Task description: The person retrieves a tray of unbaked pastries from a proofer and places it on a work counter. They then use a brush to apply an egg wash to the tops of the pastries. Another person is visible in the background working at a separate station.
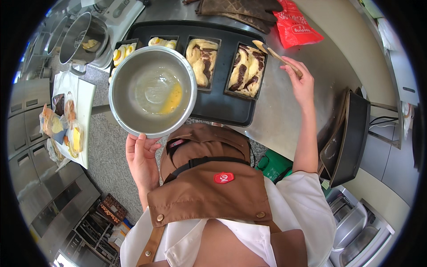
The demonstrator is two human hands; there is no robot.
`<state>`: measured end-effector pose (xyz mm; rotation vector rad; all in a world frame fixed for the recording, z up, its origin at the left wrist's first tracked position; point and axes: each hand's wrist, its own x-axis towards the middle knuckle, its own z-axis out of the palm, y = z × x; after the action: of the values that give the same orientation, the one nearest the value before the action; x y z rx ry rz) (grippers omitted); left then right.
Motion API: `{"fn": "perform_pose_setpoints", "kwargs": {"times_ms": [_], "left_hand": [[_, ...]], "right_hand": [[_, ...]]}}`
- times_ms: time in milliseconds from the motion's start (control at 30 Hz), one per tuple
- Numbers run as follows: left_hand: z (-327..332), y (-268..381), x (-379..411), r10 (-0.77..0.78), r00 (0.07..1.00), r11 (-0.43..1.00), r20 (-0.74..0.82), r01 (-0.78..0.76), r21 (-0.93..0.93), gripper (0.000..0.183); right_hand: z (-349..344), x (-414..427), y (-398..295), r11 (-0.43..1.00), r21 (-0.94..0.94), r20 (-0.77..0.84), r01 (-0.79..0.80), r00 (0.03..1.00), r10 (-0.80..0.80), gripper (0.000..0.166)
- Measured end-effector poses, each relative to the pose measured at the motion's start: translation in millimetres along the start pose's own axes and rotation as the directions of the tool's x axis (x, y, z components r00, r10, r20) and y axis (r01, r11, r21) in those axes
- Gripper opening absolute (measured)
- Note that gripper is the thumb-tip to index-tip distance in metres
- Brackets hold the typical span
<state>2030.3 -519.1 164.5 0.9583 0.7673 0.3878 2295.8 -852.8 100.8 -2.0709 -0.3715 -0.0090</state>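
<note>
My left hand (142,157) grips the rim of a metal mixing bowl (128,103), tilted towards the camera, with a little beaten egg (172,99) inside. My right hand (298,77) holds a wooden-handled pastry brush (280,58), its bristles at the upper right corner of a loaf tin of twisted dough with dark filling (247,71). A similar filled tin (201,63) lies to its left. Both rest on a black baking tray (222,108). Two more tins of dough with yellow-topped pieces (162,42) (123,53) are partly hidden behind the bowl.
Brown oven mitts (233,11) and a red plastic bag (297,26) lie beyond the tray on the steel table (278,110). A mixer bowl (78,41) stands at the upper left. Dark baking trays (350,140) stand upright at the right. Bagged items cover a white board (87,123) at left.
</note>
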Motion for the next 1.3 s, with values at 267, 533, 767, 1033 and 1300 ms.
{"fn": "perform_pose_setpoints", "kwargs": {"times_ms": [267, 533, 767, 1033, 1300], "left_hand": [[-13, 1, 1, 0.020, 0.999, 1.000, -0.035, -0.020, -0.007, 0.006], [-26, -4, 7, 0.020, 0.998, 0.999, -0.055, -0.022, -0.032, 0.005], [-48, 2, 22, 0.007, 0.999, 0.998, -0.040, -0.009, -0.054, 0.006], [-102, 30, 63, -0.063, 0.996, 0.997, 0.060, 0.065, -0.046, 0.005], [-153, 75, 110, -0.109, 0.979, 0.993, 0.173, 0.097, 0.074, 0.007]], "right_hand": [[57, -43, -16, 0.998, -0.028, -0.346, -0.060, 0.937, 0.047, 0.020], [75, -60, -25, 0.996, -0.066, -0.457, -0.062, 0.889, 0.025, 0.020], [98, -73, -30, 0.978, -0.208, -0.454, -0.002, 0.886, -0.094, 0.022], [131, -65, -59, 0.934, -0.354, -0.319, 0.051, 0.932, -0.172, 0.022], [180, -60, -103, 0.976, -0.215, -0.434, -0.025, 0.898, -0.073, 0.023]]}}
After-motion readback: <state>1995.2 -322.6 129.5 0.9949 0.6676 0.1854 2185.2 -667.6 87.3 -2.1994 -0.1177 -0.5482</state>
